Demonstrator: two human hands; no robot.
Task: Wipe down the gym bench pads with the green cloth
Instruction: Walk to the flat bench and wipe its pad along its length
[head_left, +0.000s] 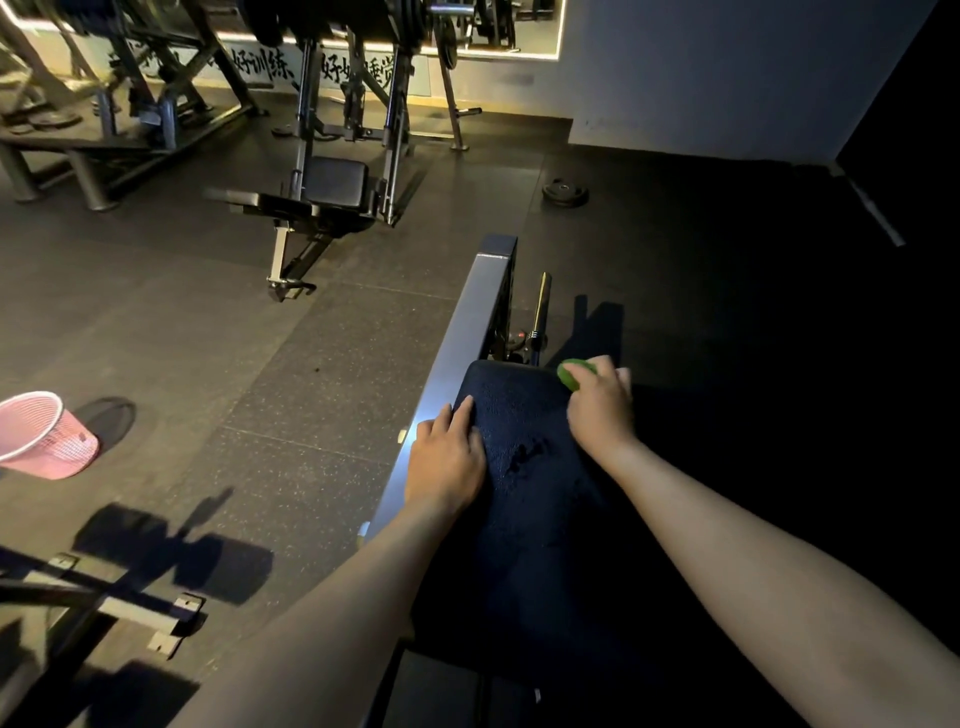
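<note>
My left hand (447, 460) rests flat on the bench pad (519, 499), at its left edge; my right hand (602, 410) grips the green cloth (573, 375) at the far right corner; the cloth looks soft and light, best held bunched under the palm.

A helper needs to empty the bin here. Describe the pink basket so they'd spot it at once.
Start at the dark bench pad in the foreground, where the left hand rests flat. Look left across the floor to the picture's left edge. The basket standing there is the only pink thing, with lattice walls, among black and grey gym equipment.
</note>
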